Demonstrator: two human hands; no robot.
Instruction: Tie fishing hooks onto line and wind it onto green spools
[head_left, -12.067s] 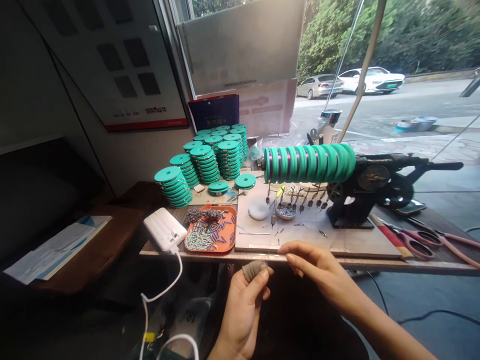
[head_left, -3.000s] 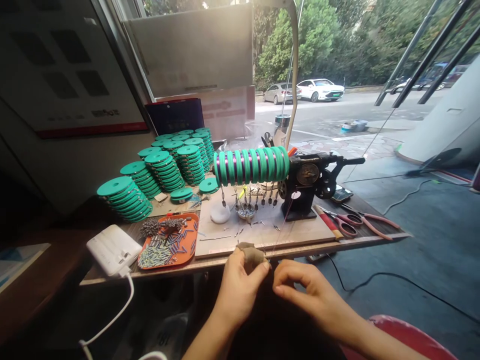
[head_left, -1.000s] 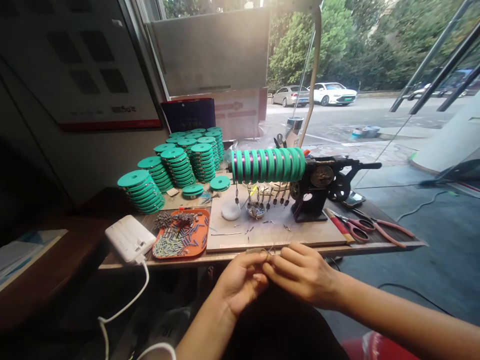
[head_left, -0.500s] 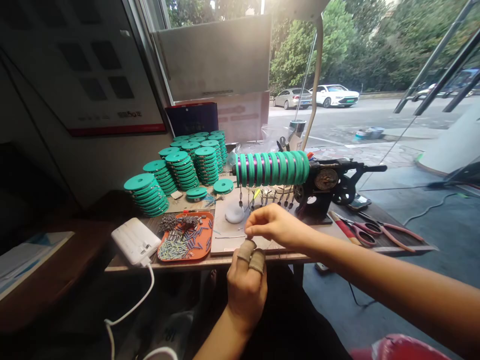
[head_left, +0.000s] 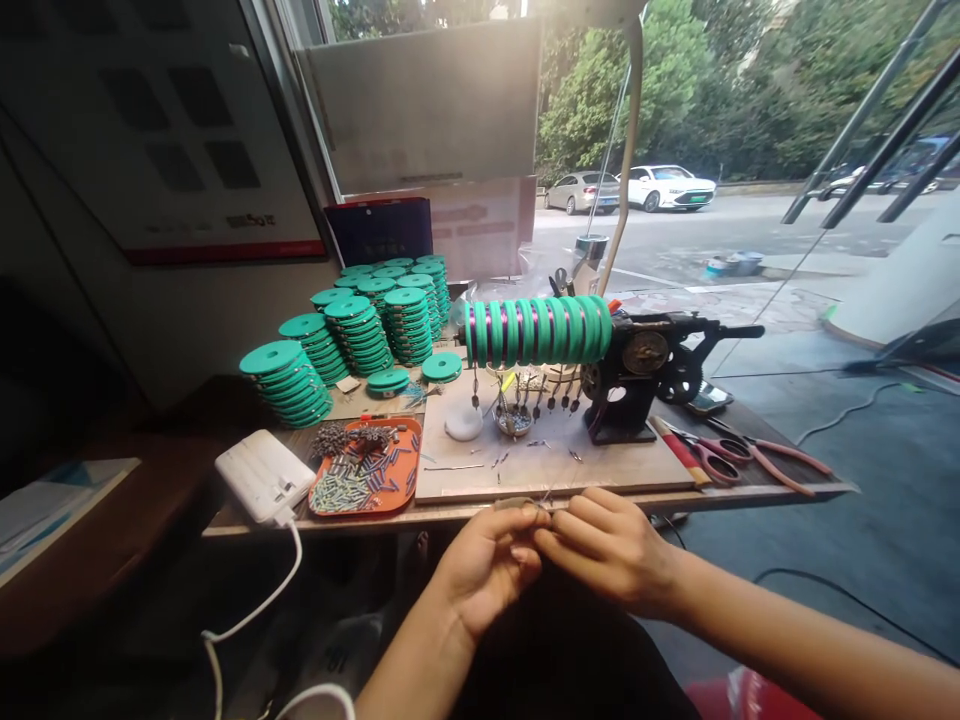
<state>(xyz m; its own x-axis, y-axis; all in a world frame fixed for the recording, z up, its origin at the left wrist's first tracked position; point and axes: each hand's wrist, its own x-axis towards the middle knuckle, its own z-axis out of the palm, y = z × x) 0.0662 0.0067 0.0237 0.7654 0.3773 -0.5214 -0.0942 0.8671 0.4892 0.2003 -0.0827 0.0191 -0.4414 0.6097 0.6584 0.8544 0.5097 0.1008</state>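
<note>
In front of the table's near edge, the closed fingertips of my left hand [head_left: 491, 570] and my right hand [head_left: 611, 550] meet. A thin line shows faintly at the pinch; whatever small piece is between the fingers is hidden. A tan finger cover [head_left: 516, 502] wraps a left finger. Beyond my hands lies a pale board [head_left: 607, 475] with small metal pieces [head_left: 499, 478] and a thin rod [head_left: 454, 467]. Over it, a row of green foam spools [head_left: 536, 332] with purple line sits on a black cranked winder [head_left: 637, 375]. Dark little weights [head_left: 551, 403] dangle below the spools.
Stacked green spools [head_left: 274, 380] stand at the back left. An orange tray [head_left: 411, 440] holds small tubes and chain. Nearby are a white power bank [head_left: 262, 478] with a cable, a bead bowl [head_left: 514, 424] and a white disc [head_left: 463, 424]. Scissors [head_left: 724, 462] and pliers [head_left: 795, 465] lie right.
My right hand has drawn back toward me from over the board. My left hand has turned, its palm side now showing, and the two hands' fingertips have come together lower down.
</note>
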